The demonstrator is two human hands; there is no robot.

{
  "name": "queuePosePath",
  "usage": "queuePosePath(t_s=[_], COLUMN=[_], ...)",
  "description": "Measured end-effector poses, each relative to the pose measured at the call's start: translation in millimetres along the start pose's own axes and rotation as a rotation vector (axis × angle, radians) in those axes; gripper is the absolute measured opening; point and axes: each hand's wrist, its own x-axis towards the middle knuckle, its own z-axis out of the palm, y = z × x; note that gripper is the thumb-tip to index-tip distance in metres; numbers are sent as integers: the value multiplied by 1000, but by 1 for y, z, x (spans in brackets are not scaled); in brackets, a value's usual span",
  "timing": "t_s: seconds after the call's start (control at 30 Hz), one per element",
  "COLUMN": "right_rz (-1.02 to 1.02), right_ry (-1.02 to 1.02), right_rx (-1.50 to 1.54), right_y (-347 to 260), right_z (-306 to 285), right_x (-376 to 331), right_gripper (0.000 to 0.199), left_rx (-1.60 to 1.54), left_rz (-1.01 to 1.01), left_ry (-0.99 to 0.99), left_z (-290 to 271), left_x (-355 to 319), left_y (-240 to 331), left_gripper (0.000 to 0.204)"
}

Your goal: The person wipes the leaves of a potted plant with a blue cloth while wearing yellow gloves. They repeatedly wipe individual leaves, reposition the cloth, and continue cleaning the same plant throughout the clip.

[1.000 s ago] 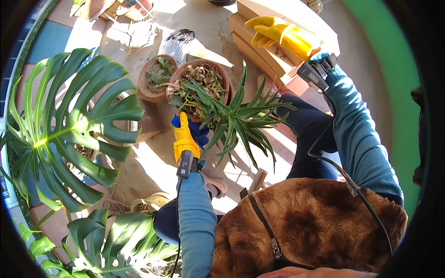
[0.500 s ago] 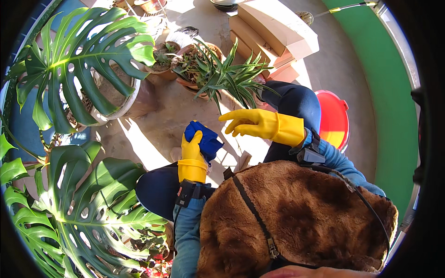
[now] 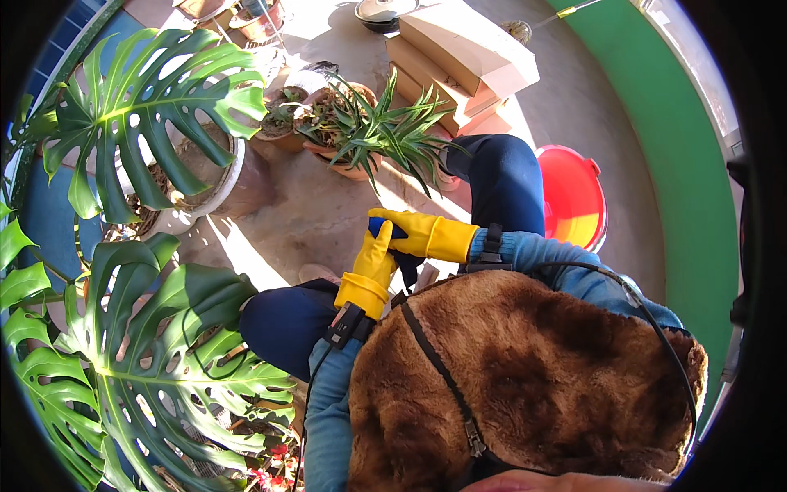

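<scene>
Both my hands wear yellow rubber gloves and meet in front of my lap. My left hand point(image 3: 374, 261) is closed around a crumpled blue cloth point(image 3: 408, 266), part of which hangs down below the gloves. From the right, my right hand point(image 3: 425, 234) presses its bent fingers over the same cloth, close against the left fingertips. A bit of bright blue shows between the two gloves. Most of the cloth is hidden by the fingers.
Large split-leaf plants point(image 3: 152, 107) fill the left side. Ahead stand a spiky potted plant point(image 3: 381, 135) and an open cardboard box point(image 3: 467, 61). Beside my right knee is a red bucket point(image 3: 570, 193); a green wall point(image 3: 697, 205) curves along the right.
My right hand, open and apart before, has moved left and closed onto the blue cloth. My left hand has shifted slightly right with the cloth, toward the right hand.
</scene>
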Motion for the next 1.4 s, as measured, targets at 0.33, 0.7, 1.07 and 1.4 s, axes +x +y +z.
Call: queuePosePath(t_s=[0.33, 0.7, 1.07, 1.4], right_rz=[238, 157, 169, 299], right_ry=[114, 233, 216, 289], right_rx=[102, 133, 155, 316], right_y=[9, 7, 15, -5], right_z=[-25, -31, -26, -23], right_x=[-11, -14, -1, 20], right_gripper=[49, 52, 54, 45], left_rx=[101, 397, 351, 200], left_rz=[108, 209, 283, 254], left_ry=[308, 339, 336, 312], left_z=[-20, -10, -13, -27], left_x=[18, 97, 135, 138], left_y=[10, 50, 47, 48], left_gripper=[54, 47, 27, 24])
